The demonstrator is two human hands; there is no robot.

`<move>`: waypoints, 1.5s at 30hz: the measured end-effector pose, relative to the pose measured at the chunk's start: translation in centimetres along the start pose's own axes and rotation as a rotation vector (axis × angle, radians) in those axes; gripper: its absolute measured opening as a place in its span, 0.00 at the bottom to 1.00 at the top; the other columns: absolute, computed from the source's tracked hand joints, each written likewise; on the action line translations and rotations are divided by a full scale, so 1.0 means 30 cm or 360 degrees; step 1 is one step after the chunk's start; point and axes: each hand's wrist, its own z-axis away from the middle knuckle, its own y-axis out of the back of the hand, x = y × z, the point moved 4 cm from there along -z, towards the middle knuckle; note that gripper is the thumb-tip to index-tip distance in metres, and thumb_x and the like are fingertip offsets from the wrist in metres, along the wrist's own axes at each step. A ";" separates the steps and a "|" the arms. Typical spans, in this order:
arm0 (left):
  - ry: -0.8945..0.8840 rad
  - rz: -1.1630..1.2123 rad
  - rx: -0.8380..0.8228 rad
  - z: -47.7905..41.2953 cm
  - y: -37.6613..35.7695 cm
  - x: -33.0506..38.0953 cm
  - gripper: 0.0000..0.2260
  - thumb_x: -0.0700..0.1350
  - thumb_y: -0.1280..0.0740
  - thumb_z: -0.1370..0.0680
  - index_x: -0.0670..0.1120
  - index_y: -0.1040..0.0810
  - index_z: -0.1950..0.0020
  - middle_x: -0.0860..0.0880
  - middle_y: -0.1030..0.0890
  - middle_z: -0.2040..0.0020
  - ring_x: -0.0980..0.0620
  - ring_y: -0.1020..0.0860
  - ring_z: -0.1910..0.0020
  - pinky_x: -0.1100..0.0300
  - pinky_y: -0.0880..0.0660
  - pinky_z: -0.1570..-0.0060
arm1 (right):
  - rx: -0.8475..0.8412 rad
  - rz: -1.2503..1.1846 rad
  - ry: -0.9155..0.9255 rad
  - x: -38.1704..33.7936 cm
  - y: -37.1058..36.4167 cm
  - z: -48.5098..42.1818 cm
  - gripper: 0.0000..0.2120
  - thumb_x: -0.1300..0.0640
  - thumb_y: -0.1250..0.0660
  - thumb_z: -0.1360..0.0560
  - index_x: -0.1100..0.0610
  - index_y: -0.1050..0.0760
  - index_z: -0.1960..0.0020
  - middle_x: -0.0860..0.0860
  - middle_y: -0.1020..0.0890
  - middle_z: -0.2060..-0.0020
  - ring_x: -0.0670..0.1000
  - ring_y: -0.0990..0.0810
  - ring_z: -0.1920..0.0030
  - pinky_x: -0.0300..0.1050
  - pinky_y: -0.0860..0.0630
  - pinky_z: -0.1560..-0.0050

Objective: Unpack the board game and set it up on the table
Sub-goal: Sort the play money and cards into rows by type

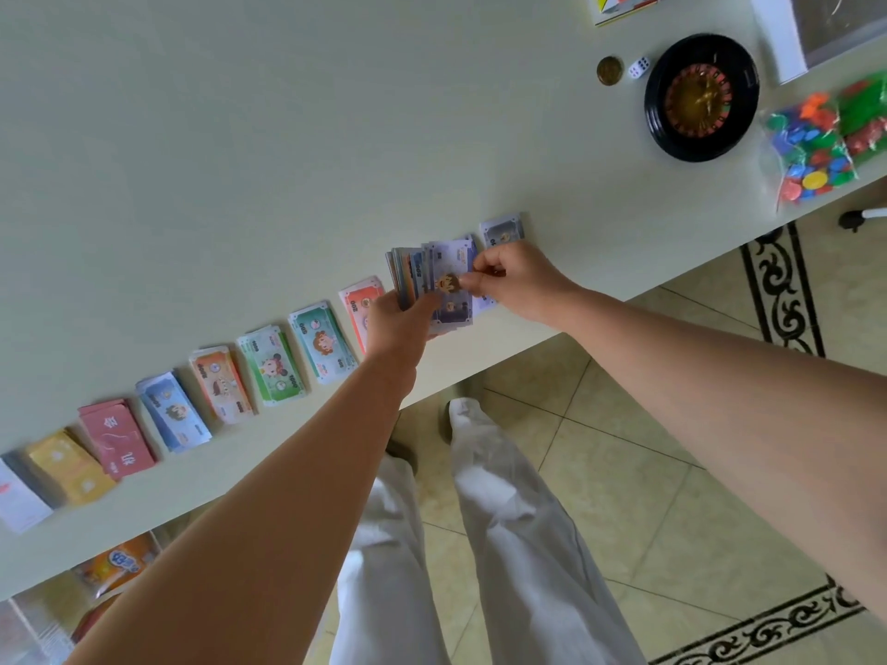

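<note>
Bits hidden or cut off.
The left hand [394,324] covers half the red note pile [358,300]; the white cards [17,503] run off frame.

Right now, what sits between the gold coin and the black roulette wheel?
A single white die lies between the gold coin and the black roulette wheel, close to both; the head view shows it.

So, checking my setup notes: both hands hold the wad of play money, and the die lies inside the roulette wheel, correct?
No. The head view shows the die on the table beside the roulette wheel, not inside. The left hand and right hand do hold the play money.
</note>
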 end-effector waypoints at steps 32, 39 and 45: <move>0.0026 0.0100 -0.0107 0.018 -0.126 0.074 0.08 0.39 0.35 0.21 0.51 0.25 0.57 0.52 0.20 0.60 0.56 0.22 0.60 0.57 0.22 0.52 | 0.0368 -0.0074 -0.0100 0.080 0.118 0.001 0.11 0.53 0.29 0.26 0.62 0.19 0.57 0.54 0.18 0.63 0.50 0.22 0.62 0.46 0.25 0.57; 0.0004 -0.0020 -0.0032 -0.003 -0.136 0.062 0.04 0.41 0.37 0.21 0.50 0.26 0.52 0.52 0.22 0.58 0.55 0.24 0.58 0.56 0.23 0.51 | 0.0624 0.0243 -0.0194 0.140 0.175 -0.009 0.11 0.54 0.29 0.27 0.62 0.22 0.60 0.53 0.19 0.64 0.51 0.22 0.63 0.45 0.27 0.61; -0.0053 -0.0031 -0.0013 -0.015 -0.115 0.049 0.06 0.41 0.32 0.23 0.52 0.24 0.57 0.54 0.21 0.59 0.57 0.24 0.60 0.63 0.25 0.60 | 0.0749 0.0450 -0.0393 0.152 0.159 -0.021 0.12 0.50 0.30 0.27 0.54 0.30 0.64 0.48 0.22 0.64 0.52 0.24 0.60 0.44 0.29 0.62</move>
